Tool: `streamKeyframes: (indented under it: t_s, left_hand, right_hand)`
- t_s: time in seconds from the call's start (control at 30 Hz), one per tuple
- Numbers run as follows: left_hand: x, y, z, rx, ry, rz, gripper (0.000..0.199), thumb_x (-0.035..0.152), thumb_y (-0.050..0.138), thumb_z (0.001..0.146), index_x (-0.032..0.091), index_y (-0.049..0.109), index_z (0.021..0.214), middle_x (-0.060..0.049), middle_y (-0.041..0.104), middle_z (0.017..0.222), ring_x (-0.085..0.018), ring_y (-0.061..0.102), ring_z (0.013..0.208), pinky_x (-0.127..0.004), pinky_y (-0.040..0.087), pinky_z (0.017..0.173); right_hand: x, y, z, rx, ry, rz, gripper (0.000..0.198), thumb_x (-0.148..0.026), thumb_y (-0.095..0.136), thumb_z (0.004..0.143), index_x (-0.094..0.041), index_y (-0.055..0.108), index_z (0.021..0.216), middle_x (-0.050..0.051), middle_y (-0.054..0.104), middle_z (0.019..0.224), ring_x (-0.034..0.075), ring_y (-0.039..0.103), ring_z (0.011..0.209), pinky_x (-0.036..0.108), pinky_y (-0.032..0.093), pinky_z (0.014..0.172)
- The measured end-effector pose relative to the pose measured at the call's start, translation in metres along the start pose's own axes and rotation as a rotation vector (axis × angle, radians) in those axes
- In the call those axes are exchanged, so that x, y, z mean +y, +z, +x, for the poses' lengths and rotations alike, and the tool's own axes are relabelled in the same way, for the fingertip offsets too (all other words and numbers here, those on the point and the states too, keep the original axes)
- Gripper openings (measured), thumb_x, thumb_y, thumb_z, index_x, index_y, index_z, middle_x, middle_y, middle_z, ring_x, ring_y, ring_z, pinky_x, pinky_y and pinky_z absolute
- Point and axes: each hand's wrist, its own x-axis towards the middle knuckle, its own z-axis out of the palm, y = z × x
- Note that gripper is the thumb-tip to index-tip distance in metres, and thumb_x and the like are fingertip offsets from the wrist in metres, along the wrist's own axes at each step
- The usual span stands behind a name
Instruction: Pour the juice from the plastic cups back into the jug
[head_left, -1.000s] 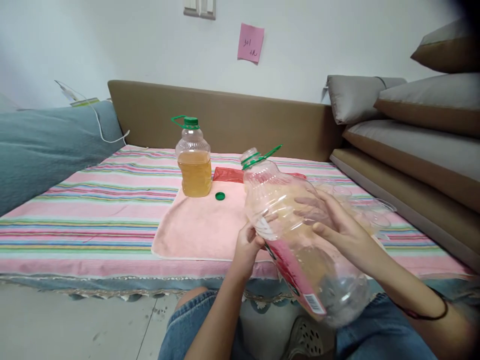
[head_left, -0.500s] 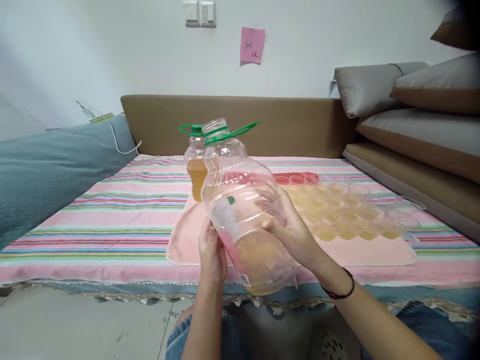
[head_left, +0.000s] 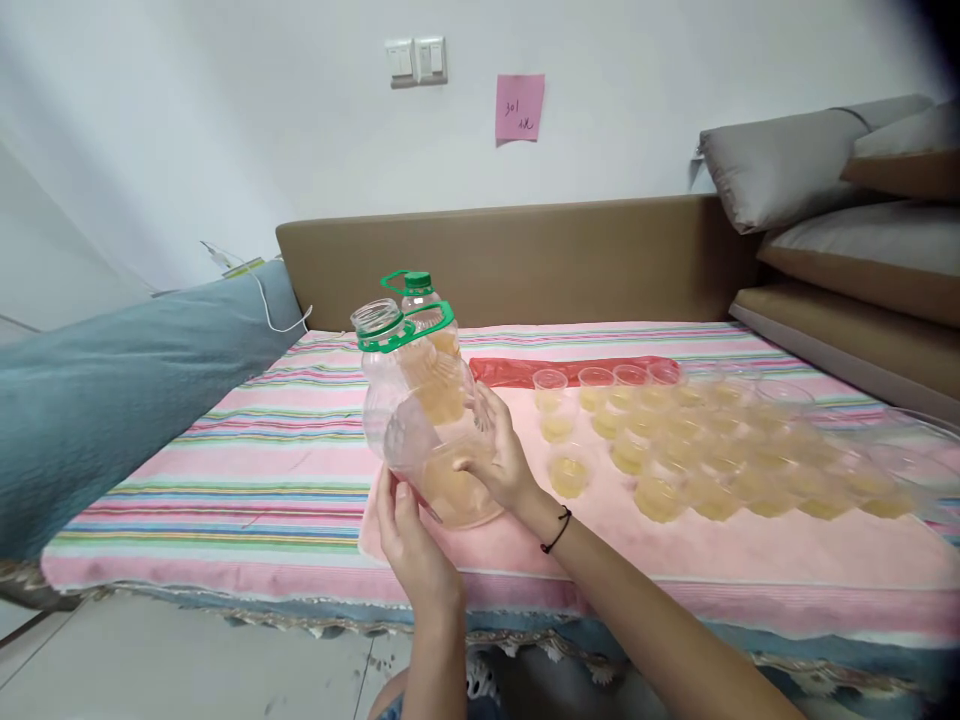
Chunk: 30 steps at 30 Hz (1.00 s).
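Observation:
Both hands hold a large clear plastic bottle [head_left: 397,400], tilted with its uncapped mouth to the upper left. A green ring handle circles its neck, and some yellowish liquid lies in the lower part. My left hand [head_left: 412,535] is closed around the near lower side, my right hand [head_left: 499,460] around the right side. Behind it stands a second bottle [head_left: 420,300] with a green cap, partly hidden, holding amber liquid. To the right, rows of clear plastic cups [head_left: 660,495] with yellow liquid stand on a pink cloth [head_left: 600,545].
A red plastic bag [head_left: 502,372] lies behind the cups. The striped sheet [head_left: 247,480] covers the seat. Grey and brown cushions [head_left: 862,250] are stacked at the right, a blue-covered armrest [head_left: 172,350] is at the left, and a white cable [head_left: 262,300] hangs over it.
The bottle has moved left and away from me with both hands, and its mouth now points further left. The view has shifted, bringing more cups and the red bag into sight.

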Motion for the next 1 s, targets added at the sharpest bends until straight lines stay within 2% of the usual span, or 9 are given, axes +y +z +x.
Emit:
streamKeyframes:
  t_s: [0.1, 0.2, 0.33, 0.47, 0.57, 0.63, 0.73, 0.87, 1.0]
  left_hand:
    - [0.007, 0.007, -0.004, 0.076, -0.048, -0.028, 0.06, 0.048, 0.057, 0.092, 0.03, 0.046, 0.148, -0.006, 0.047, 0.155, -0.025, 0.042, 0.145, -0.039, 0.033, 0.12]
    - [0.009, 0.012, -0.008, 0.08, -0.055, -0.039, 0.064, 0.051, 0.053, 0.095, 0.032, 0.037, 0.154, -0.005, 0.041, 0.159, -0.024, 0.037, 0.148, -0.04, 0.031, 0.122]
    - [0.006, 0.012, -0.012, 0.036, 0.01, 0.033, 0.062, 0.05, 0.051, 0.097, 0.028, 0.038, 0.153, -0.005, 0.037, 0.161, -0.022, 0.032, 0.15, -0.035, 0.028, 0.124]
    - [0.005, 0.011, -0.012, 0.049, 0.008, 0.041, 0.064, 0.052, 0.051, 0.097, 0.028, 0.037, 0.154, -0.008, 0.04, 0.16, -0.023, 0.036, 0.148, -0.036, 0.03, 0.123]
    - [0.006, 0.011, -0.01, 0.055, -0.01, -0.014, 0.066, 0.054, 0.051, 0.096, 0.028, 0.034, 0.155, -0.01, 0.042, 0.158, -0.024, 0.04, 0.146, -0.04, 0.032, 0.122]
    - [0.006, 0.011, -0.008, 0.043, -0.003, -0.02, 0.067, 0.053, 0.051, 0.097, 0.027, 0.033, 0.156, -0.011, 0.042, 0.157, -0.024, 0.041, 0.146, -0.041, 0.031, 0.122]
    - [0.005, 0.013, -0.006, 0.039, -0.003, -0.004, 0.066, 0.049, 0.051, 0.097, 0.026, 0.032, 0.156, -0.012, 0.044, 0.156, -0.024, 0.042, 0.145, -0.04, 0.032, 0.122]
    - [0.004, 0.016, -0.005, 0.056, 0.007, 0.063, 0.066, 0.047, 0.052, 0.096, 0.025, 0.033, 0.155, -0.011, 0.042, 0.157, -0.023, 0.042, 0.144, -0.038, 0.033, 0.121]
    - [0.006, 0.018, -0.006, 0.061, 0.046, 0.125, 0.063, 0.045, 0.049, 0.097, 0.022, 0.035, 0.154, -0.012, 0.041, 0.158, -0.022, 0.037, 0.148, -0.035, 0.032, 0.121]
  right_hand:
    - [0.01, 0.011, 0.004, 0.049, -0.002, 0.07, 0.106, -0.072, 0.07, 0.077, -0.028, 0.018, 0.157, 0.012, 0.022, 0.166, 0.03, 0.028, 0.151, 0.05, 0.026, 0.125]
    - [0.017, 0.018, 0.0, 0.086, 0.02, 0.095, 0.095, -0.067, 0.069, 0.082, -0.031, 0.022, 0.156, 0.008, 0.024, 0.165, 0.028, 0.024, 0.153, 0.047, 0.024, 0.126]
    - [0.013, 0.015, -0.005, 0.069, 0.031, 0.06, 0.101, -0.069, 0.07, 0.079, -0.027, 0.021, 0.157, 0.012, 0.024, 0.165, 0.028, 0.024, 0.153, 0.049, 0.023, 0.127]
    - [-0.015, -0.025, -0.002, -0.141, 0.135, -0.155, 0.096, -0.062, 0.073, 0.081, -0.028, 0.025, 0.157, 0.01, 0.031, 0.163, 0.027, 0.028, 0.152, 0.049, 0.028, 0.125]
    - [-0.043, -0.08, 0.005, -0.344, 0.232, -0.49, 0.071, -0.052, 0.077, 0.08, -0.027, 0.052, 0.142, 0.011, 0.054, 0.147, 0.032, 0.05, 0.137, 0.055, 0.038, 0.117]
    - [-0.059, -0.118, 0.01, -0.357, 0.275, -0.665, 0.055, -0.046, 0.074, 0.081, -0.023, 0.063, 0.131, 0.013, 0.062, 0.137, 0.035, 0.058, 0.126, 0.058, 0.044, 0.11]
    - [-0.074, -0.159, 0.014, -0.404, 0.374, -0.807, 0.047, -0.039, 0.069, 0.085, -0.022, 0.065, 0.129, 0.012, 0.064, 0.135, 0.034, 0.061, 0.123, 0.054, 0.048, 0.105]
    - [-0.067, -0.175, 0.008, -0.563, 0.522, -0.835, 0.062, -0.032, 0.077, 0.074, -0.022, 0.062, 0.134, 0.01, 0.063, 0.138, 0.032, 0.061, 0.123, 0.046, 0.05, 0.104]
    - [-0.046, -0.169, -0.004, -0.619, 0.494, -0.813, 0.078, -0.025, 0.082, 0.065, -0.023, 0.058, 0.139, 0.008, 0.058, 0.144, 0.031, 0.058, 0.128, 0.043, 0.047, 0.107]
